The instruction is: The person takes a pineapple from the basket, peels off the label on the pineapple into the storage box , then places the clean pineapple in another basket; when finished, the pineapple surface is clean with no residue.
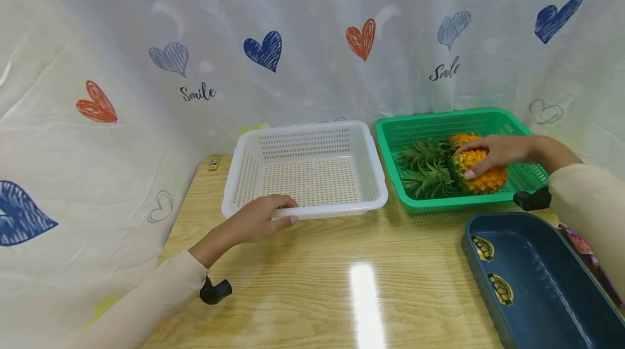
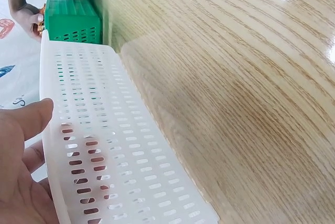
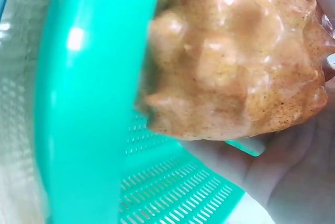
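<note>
My left hand (image 1: pixel 259 219) grips the near rim of a white slotted plastic basket (image 1: pixel 322 210), thumb outside and fingers inside. In the left wrist view the fingers show faintly through the slots of the basket wall (image 2: pixel 125 114). Over to the right, my right hand (image 1: pixel 505 151) holds an orange-yellow pineapple (image 1: pixel 492 181) lying on its side in a green slotted basket (image 1: pixel 451 205). Its green leaves point left. Behind it a second pineapple (image 1: pixel 461 139) is partly hidden. The right wrist view shows the palm (image 3: pixel 293 177) close against the bumpy pineapple (image 3: pixel 225 67).
A dark blue tray (image 1: pixel 542 284) with gold stickers stands at the front right. Beside it, partly under my right sleeve, is a floral-patterned item (image 1: pixel 583 243). A small yellow packet (image 1: pixel 214 163) lies left of the white basket. A heart-print curtain (image 1: pixel 312 83) hangs behind the wooden table (image 1: pixel 293 284).
</note>
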{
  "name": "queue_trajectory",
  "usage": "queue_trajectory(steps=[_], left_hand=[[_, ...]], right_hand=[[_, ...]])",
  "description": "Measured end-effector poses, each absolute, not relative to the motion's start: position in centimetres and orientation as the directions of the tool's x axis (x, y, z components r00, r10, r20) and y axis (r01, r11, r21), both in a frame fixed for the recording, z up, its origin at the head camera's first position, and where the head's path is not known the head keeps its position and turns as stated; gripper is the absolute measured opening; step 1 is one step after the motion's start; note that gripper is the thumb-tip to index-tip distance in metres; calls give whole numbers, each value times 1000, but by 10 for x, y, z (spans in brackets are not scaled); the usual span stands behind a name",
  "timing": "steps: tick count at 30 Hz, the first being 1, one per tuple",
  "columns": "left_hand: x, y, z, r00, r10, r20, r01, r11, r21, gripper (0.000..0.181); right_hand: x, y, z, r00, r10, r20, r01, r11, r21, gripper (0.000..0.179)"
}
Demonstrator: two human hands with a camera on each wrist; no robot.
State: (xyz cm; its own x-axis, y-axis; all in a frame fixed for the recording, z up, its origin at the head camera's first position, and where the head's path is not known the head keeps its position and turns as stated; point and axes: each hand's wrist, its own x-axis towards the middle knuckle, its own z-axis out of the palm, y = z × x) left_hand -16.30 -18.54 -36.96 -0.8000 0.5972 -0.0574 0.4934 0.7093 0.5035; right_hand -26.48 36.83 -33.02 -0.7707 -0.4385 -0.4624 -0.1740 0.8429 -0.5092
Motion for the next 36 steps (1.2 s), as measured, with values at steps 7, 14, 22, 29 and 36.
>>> queue_trajectory(steps=[7, 14, 22, 29, 36], left_hand=[[-162, -186, -370, -803, 592, -63, 486, 713, 506, 32], [-162, -187, -372, -806, 587, -73, 479, 720, 502, 32], [-162, -187, -373, -803, 593, -67, 487, 716, 501, 31], [-162, -186, -371, -800, 595, -71, 488, 716, 500, 33], [-163, -186, -370, -799, 597, -75, 488, 716, 500, 33]], right_hand=[[-271, 364, -325, -727, -429, -537, -115, 846, -520, 83], [-275, 359, -323, -679, -402, -615, -14, 844, -536, 90], [-275, 358, -323, -710, -428, -559, -147, 866, -477, 85], [-272, 363, -326, -750, -431, -502, -195, 869, -455, 78], [-273, 365, -327, -726, -422, -543, -140, 864, -484, 83]])
